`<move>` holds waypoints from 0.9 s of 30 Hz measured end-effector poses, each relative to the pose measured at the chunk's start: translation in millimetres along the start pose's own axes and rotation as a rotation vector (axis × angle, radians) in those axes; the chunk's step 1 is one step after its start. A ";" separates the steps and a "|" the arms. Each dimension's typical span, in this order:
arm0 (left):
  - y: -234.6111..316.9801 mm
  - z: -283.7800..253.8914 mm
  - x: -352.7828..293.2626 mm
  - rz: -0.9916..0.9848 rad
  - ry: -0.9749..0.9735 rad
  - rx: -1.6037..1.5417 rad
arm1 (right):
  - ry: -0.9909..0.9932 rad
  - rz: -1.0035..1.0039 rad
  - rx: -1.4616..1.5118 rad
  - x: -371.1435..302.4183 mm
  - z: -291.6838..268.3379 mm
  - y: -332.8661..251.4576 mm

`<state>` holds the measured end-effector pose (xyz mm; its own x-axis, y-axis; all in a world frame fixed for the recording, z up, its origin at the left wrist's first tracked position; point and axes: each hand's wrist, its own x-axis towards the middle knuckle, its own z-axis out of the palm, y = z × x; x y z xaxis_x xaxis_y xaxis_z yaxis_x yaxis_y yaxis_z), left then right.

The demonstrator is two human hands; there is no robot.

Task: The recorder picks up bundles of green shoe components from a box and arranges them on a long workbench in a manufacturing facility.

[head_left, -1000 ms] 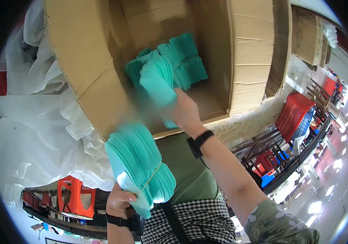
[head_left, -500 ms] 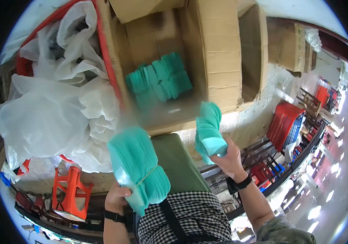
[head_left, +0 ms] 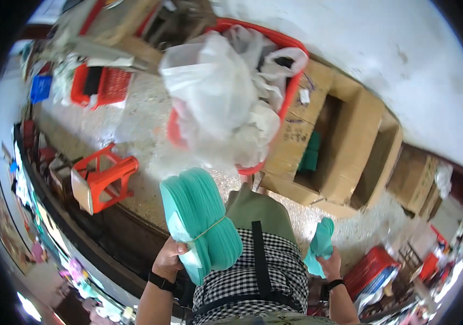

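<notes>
My left hand [head_left: 169, 260] grips a thick bundle of teal insoles [head_left: 196, 208], held upright in front of my checked apron. A thin band runs around the middle of this bundle. To the right, my right hand [head_left: 330, 265] is closed on a smaller bundle of teal insoles [head_left: 320, 241], held low beside my hip. More teal insoles [head_left: 310, 153] lie inside an open cardboard box [head_left: 353, 146] ahead on the right; the box's walls hide part of them.
A red basket [head_left: 299, 89] heaped with white plastic bags [head_left: 218, 89] stands left of the box. An orange-red stool [head_left: 109, 179] is at the left, with another red basket [head_left: 115, 86] beyond it. More cardboard boxes [head_left: 412, 181] line the wall at the right.
My view has swung left, so the box now appears farther right and away. My right hand has moved lower and out to the side with its bundle. Both hands keep their bundles.
</notes>
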<state>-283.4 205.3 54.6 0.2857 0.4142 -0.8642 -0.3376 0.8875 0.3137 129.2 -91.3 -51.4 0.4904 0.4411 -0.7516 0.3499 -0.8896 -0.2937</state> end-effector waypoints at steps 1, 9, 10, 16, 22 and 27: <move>0.8 -1.9 -16.3 0.043 -0.021 -0.028 | -0.008 -0.043 -0.015 -6.5 -2.6 -3.5; 23.0 -51.7 -127.0 0.200 0.041 -0.050 | -0.013 -0.188 -0.089 -39.4 -17.8 -51.2; 21.3 -69.7 -137.2 0.231 0.039 -0.080 | 0.004 -0.217 -0.143 -42.3 -14.3 -67.7; 25.6 -174.0 -214.5 0.251 0.178 -0.385 | 0.004 -0.406 -0.323 -66.7 23.0 -160.9; 35.0 -281.8 -278.7 0.373 0.195 -0.566 | -0.116 -0.443 -0.401 -87.9 81.9 -271.5; 48.7 -344.4 -302.7 0.532 0.306 -0.779 | -0.134 -0.668 -0.477 -103.8 150.3 -379.0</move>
<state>-695.2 53.6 195.9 -0.2811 0.5531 -0.7843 -0.8813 0.1747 0.4390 -174.3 182.2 49.1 -0.0295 0.8134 -0.5809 0.8492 -0.2862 -0.4439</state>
